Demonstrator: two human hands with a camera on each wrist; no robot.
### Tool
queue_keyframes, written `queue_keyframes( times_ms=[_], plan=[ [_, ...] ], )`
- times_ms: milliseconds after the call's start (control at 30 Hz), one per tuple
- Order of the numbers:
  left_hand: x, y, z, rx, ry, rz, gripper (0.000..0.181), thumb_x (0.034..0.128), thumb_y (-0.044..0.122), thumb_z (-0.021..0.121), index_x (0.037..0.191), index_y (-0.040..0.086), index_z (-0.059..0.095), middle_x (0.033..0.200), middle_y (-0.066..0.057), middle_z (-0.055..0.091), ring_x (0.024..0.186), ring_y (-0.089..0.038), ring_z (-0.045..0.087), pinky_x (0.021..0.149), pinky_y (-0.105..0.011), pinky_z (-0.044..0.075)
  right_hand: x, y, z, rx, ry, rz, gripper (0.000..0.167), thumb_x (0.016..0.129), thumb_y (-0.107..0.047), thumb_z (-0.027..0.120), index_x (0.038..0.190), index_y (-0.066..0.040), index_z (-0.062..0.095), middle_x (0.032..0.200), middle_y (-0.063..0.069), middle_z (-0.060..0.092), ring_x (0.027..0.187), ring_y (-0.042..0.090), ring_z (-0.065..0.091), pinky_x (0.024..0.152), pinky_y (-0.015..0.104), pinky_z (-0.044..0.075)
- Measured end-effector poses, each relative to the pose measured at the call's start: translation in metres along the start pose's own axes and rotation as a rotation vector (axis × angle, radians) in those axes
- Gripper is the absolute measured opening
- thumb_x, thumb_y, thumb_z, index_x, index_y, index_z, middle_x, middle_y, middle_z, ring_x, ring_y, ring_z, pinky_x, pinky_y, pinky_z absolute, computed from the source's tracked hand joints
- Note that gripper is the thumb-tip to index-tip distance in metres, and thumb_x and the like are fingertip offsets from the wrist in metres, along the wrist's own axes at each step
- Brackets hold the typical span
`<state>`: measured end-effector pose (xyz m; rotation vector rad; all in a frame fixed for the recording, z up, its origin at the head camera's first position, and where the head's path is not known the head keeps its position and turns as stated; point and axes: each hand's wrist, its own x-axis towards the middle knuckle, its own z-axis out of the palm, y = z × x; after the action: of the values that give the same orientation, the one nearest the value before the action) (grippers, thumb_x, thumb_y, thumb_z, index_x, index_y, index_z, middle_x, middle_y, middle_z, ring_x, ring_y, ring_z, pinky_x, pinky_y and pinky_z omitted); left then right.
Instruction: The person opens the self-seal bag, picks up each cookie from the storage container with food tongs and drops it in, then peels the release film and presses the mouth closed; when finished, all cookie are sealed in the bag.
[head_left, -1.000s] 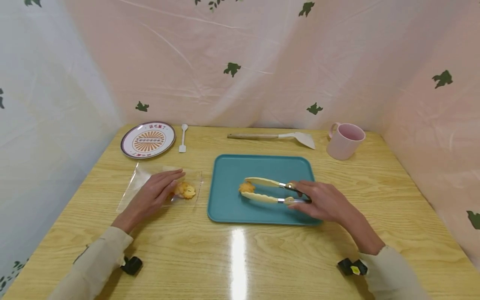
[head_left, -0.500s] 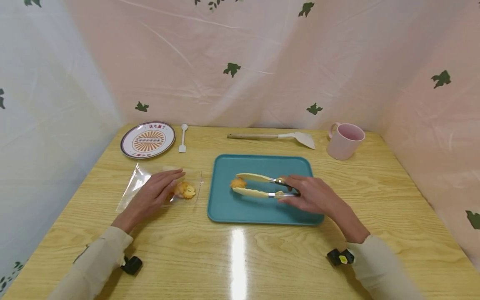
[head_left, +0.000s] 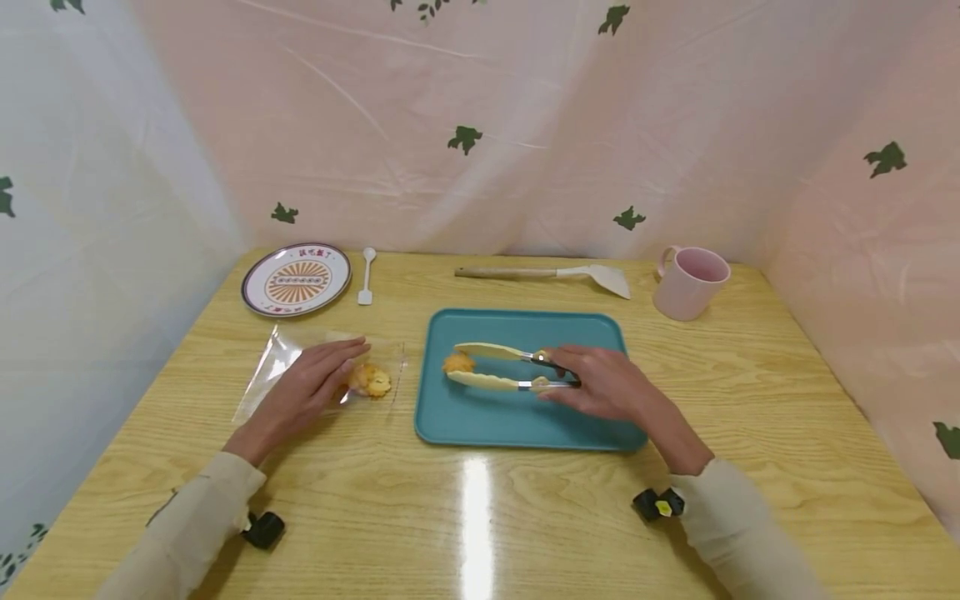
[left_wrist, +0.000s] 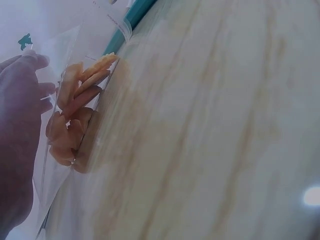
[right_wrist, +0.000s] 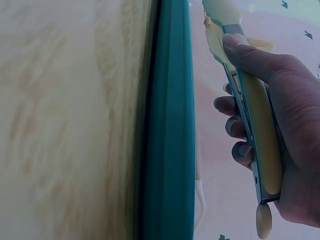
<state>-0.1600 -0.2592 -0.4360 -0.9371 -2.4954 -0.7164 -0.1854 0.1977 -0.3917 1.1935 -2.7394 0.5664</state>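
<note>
My right hand (head_left: 600, 383) grips a pair of tongs (head_left: 483, 382) with cream scalloped tips and black-and-metal handles. Between the tips, near the left side of the teal tray (head_left: 525, 427), is an orange-yellow crinkly piece of food (head_left: 457, 363). In the right wrist view, thumb and fingers wrap around the handles of the tongs (right_wrist: 262, 135). My left hand (head_left: 303, 385) lies with extended fingers on a clear plastic bag (head_left: 270, 367). More orange-yellow pieces (head_left: 372, 382) show inside the bag by the fingertips; in the left wrist view several pieces (left_wrist: 75, 115) are stacked there.
Behind the bag lie a patterned plate (head_left: 296, 282) and a small white spoon-like stick (head_left: 366, 279). A spatula with a wooden handle (head_left: 506, 272) lies beyond the tray. A pink mug (head_left: 688, 285) stands at the back right of the wooden table (head_left: 360, 508).
The right hand has moved left and slightly away from me over the tray, carrying the tongs and the piece of food with it. The left hand and the bag stay where they were.
</note>
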Motion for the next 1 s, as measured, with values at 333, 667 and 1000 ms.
queue_keyframes(
  times_ms=[333,667,1000],
  plan=[
    [-0.001,-0.002,0.002,0.001,0.012,0.021,0.036,0.1060,0.004,0.056,0.142,0.003,0.061,0.144,-0.014,0.060,0.131,-0.037,0.054,0.119,-0.032,0.029,0.013,-0.005,0.005,0.020,-0.014,-0.003,0.039,0.090,-0.039,0.081,0.111,-0.008,0.067,0.085,-0.004,0.059,0.063,0.006,0.043,0.055,0.027,0.036],
    [0.000,-0.001,0.002,0.004,0.011,0.015,0.034,0.1075,0.006,0.054,0.140,0.002,0.062,0.143,-0.016,0.061,0.130,-0.039,0.054,0.116,-0.039,0.033,0.023,-0.009,0.010,0.016,-0.013,-0.026,0.044,0.092,-0.040,0.079,0.119,-0.007,0.069,0.085,-0.006,0.059,0.064,0.006,0.046,0.057,0.028,0.040],
    [-0.001,0.000,0.001,0.016,0.002,-0.008,0.036,0.1067,0.005,0.055,0.142,0.005,0.061,0.145,-0.014,0.059,0.132,-0.038,0.053,0.116,-0.041,0.034,0.035,-0.017,0.017,0.019,-0.006,-0.059,0.045,0.092,-0.040,0.079,0.121,-0.008,0.070,0.086,-0.005,0.061,0.064,0.006,0.047,0.057,0.029,0.043]
  ],
)
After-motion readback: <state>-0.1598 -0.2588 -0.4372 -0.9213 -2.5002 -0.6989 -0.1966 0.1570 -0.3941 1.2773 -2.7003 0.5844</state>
